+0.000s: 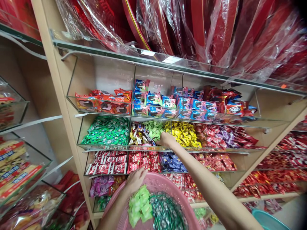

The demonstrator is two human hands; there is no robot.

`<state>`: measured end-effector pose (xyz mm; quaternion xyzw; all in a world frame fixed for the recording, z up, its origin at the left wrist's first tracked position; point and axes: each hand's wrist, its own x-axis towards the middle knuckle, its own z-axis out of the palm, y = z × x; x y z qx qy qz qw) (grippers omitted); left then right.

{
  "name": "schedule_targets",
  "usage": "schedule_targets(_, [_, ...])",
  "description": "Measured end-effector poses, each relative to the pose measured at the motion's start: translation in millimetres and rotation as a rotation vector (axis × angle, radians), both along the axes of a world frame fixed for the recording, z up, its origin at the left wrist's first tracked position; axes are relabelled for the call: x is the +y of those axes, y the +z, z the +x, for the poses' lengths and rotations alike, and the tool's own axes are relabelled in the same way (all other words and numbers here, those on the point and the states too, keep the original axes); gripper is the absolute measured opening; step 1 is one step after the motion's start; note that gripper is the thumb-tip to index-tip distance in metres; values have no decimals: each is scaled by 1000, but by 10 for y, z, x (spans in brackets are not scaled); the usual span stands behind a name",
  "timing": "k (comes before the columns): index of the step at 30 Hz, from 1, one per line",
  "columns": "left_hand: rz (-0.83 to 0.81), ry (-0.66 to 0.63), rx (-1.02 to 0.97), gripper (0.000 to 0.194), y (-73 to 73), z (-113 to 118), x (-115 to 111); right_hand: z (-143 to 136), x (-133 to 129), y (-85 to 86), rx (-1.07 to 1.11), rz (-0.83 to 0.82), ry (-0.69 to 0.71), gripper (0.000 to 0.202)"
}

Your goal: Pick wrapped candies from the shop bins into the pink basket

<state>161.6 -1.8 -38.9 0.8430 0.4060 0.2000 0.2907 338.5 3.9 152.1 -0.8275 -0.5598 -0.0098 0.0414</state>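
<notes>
You are holding your right hand (167, 140) at the light green packets (153, 128), beside the brown packets (137, 132) and the yellow packets (185, 132), its fingertips hidden (I cannot tell whether they are pinching any). Your left hand (136, 180) is resting at the rim of the pink basket (165, 179), its grip likewise unclear, and inside, 1 light green heap (140, 206) is lying beside 1 dark green heap (169, 212), with red packets (144, 160) sitting just beyond.

Pink basket (165, 182): near edge is cut off below. Right hand (166, 140), at the shelf's (103, 147) front edge: fingertips are hidden, hold unclear. Left hand (136, 180), at the basket's far-left edge: grip unclear. Blue tub (270, 219): lower part is cut off.
</notes>
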Motion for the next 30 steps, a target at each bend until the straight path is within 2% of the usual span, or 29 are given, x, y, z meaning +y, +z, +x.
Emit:
schedule_targets(4, [5,4,7,43,11,2,1,14,-18,34,17,4,28,32])
schedule_targets(8, [-1,21,33,43,19,14,1,8,-255,125,2,132,66,29])
schedule_targets(10, [-11,28,40,43,15,20,5,-10,-471,135,55,207,191,29])
schedule_targets(12, [-16,24,32,44,5,24,12,-39,-699,45,214,184,415,28])
schedule_targets(13, [-15,16,26,44,-2,25,15,-58,-799,-55,327,119,534,27])
schedule_targets(15, [-7,0,16,44,-14,26,18,-106,-945,-378,544,-69,702,23])
schedule_targets(17, [-2,-2,15,44,-15,26,13,-164,-1013,-825,633,-220,727,19])
schedule_targets(20, [-10,17,19,44,8,23,-10,-255,-1012,-1503,434,-280,627,9])
schedule_targets(22, [-27,24,27,44,33,20,-28,-308,-988,-1820,298,-299,604,8])
schedule_targets(25, [-35,29,37,44,63,15,-41,-365,-962,-2036,191,-277,624,12])
schedule_targets(30, [-14,26,52,43,78,20,-32,-390,-987,-2085,178,-197,579,28])
